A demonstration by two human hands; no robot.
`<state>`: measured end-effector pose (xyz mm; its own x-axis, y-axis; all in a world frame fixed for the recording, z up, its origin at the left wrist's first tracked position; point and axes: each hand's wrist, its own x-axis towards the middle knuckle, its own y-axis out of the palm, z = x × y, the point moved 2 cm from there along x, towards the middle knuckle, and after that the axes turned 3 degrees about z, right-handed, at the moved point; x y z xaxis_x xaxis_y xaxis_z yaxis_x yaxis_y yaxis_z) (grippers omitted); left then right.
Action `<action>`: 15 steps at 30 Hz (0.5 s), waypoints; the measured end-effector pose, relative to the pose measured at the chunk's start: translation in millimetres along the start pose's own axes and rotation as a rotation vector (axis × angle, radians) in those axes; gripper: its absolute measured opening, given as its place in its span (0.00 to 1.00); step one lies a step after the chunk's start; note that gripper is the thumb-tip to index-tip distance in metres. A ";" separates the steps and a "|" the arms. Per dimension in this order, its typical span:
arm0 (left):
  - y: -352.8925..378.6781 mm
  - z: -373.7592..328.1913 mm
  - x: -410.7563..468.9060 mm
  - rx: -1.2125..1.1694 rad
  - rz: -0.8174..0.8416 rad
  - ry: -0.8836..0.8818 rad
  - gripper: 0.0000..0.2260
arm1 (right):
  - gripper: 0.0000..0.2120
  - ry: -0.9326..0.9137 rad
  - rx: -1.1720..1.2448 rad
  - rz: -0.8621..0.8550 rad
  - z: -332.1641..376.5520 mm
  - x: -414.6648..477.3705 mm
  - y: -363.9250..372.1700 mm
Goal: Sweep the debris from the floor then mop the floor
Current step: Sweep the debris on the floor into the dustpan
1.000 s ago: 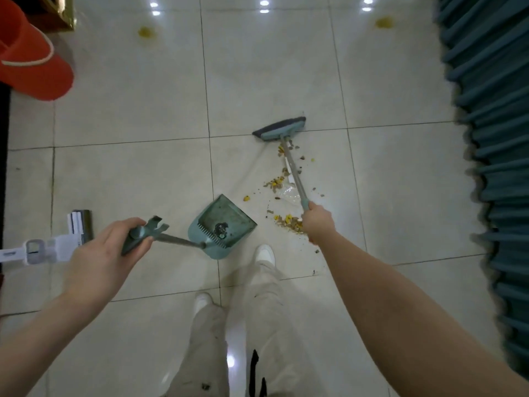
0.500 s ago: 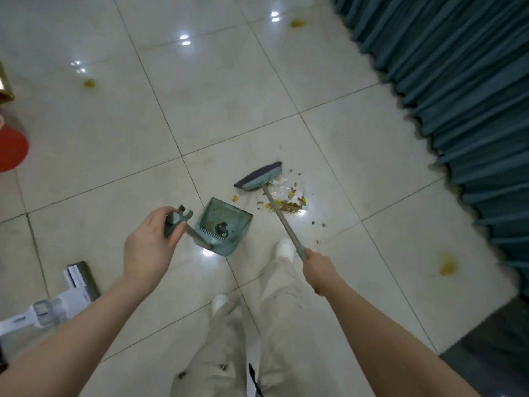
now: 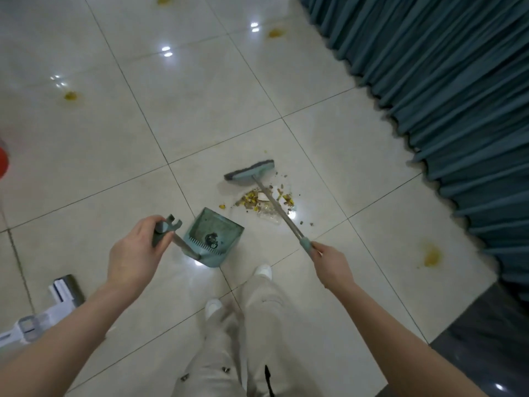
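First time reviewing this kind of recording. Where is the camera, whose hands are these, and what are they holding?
No machine: a person wears one camera on the head, looking down at their own arms and legs. The left hand grips the handle of a teal dustpan set on the tiled floor. The right hand grips a long-handled broom, its head beyond a pile of debris lying between it and the dustpan. Yellow stains dot the tiles, a teal curtain hangs at right, and a white mop lies lower left.

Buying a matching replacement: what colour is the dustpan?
The dustpan is teal green, seen best in the head view.
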<state>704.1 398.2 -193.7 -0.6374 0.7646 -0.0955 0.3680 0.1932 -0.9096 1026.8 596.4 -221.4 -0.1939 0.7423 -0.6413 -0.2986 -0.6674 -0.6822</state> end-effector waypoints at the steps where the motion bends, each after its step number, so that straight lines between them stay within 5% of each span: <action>1: -0.4 -1.8 0.9 0.003 0.001 0.000 0.12 | 0.17 -0.005 0.031 -0.001 9.3 11.5 -5.4; 11: -0.5 -12.8 28.1 0.077 0.037 -0.103 0.12 | 0.13 0.037 0.124 -0.022 99.6 187.8 -30.2; 15: -2.4 -7.5 36.3 0.116 0.044 -0.111 0.13 | 0.14 0.106 0.059 0.094 104.0 199.7 -10.9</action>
<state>685.1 430.1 -192.0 -0.6959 0.6966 -0.1746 0.3206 0.0838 -0.9435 894.1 758.1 -305.5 -0.1249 0.6645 -0.7368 -0.3385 -0.7266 -0.5979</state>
